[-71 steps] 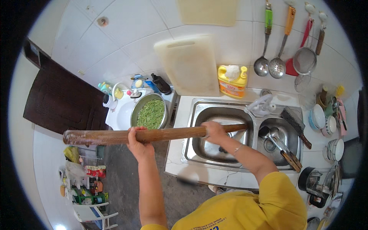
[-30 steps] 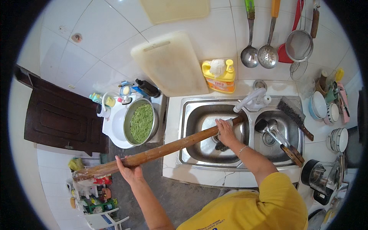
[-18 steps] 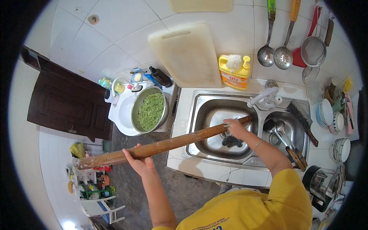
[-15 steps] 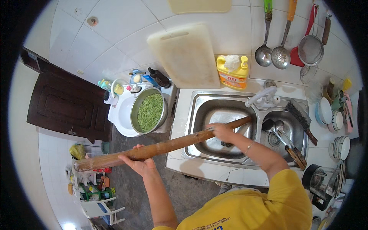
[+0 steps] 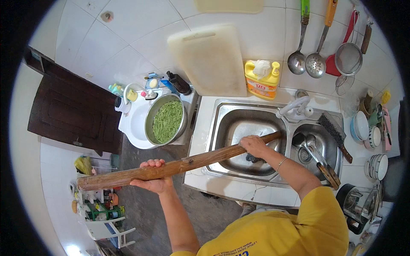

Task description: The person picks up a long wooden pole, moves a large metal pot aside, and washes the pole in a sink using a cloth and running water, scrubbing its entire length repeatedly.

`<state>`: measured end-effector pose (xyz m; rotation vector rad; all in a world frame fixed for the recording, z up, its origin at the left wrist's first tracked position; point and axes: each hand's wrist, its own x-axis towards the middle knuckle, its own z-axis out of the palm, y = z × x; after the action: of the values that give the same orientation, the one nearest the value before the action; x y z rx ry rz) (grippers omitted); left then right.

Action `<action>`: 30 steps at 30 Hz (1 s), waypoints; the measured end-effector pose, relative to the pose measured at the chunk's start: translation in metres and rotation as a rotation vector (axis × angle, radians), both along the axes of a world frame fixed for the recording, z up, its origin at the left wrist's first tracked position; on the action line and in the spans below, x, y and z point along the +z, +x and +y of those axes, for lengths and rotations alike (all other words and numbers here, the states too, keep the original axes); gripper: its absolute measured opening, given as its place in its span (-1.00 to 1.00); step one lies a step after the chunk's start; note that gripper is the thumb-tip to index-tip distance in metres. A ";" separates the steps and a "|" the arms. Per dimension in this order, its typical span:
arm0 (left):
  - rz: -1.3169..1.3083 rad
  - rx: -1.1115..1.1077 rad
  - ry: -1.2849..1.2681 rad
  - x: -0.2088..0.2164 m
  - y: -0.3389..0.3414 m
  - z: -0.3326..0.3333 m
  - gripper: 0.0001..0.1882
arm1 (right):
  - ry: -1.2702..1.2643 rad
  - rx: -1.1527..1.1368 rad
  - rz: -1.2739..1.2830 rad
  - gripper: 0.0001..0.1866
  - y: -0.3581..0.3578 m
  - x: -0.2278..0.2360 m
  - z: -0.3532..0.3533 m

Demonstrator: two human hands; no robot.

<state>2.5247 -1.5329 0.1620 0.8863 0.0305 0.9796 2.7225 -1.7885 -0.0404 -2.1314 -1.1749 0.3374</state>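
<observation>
A long, thick wooden pole point(image 5: 209, 157) slants across my front, its left end out over the floor and its right end over the steel sink point(image 5: 222, 133). My left hand point(image 5: 156, 177) grips it from below toward the left end, thumb on the near side and fingertips curling up on the far side. Over the left basin, my right hand point(image 5: 255, 146) wraps the pole near its right end. Just below that hand shows a dark, rough lump point(image 5: 252, 158); whether the hand touches it I cannot tell.
A pot of cut green beans point(image 5: 166, 121) sits on the white washbasin point(image 5: 133, 135). Behind the sink are a faucet point(image 5: 294, 107), a yellow jug point(image 5: 261, 81) and a cutting board point(image 5: 209, 62). A brush point(image 5: 335, 134), ladles point(image 5: 314, 155) and stacked bowls point(image 5: 377, 165) are at right.
My right hand has slid a little right along the pole. The pole has rolled, showing a knot, and its left end sits slightly further left. More of the dark lump shows.
</observation>
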 end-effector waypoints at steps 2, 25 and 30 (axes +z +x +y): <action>-0.016 -0.003 0.000 0.000 0.005 -0.002 -0.21 | -0.031 -0.047 -0.041 -0.64 -0.007 -0.009 0.017; 0.126 0.246 -0.279 -0.002 -0.010 -0.009 -0.68 | 0.366 0.199 -0.170 -0.40 -0.063 0.064 0.091; 0.189 0.280 -0.262 0.007 -0.003 -0.013 -0.66 | 0.504 0.138 -0.252 -0.67 -0.109 0.161 0.141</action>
<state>2.5220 -1.5456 0.1692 0.7401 0.4448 1.1189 2.6130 -1.6478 0.1205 -1.6862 -1.3809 -0.1638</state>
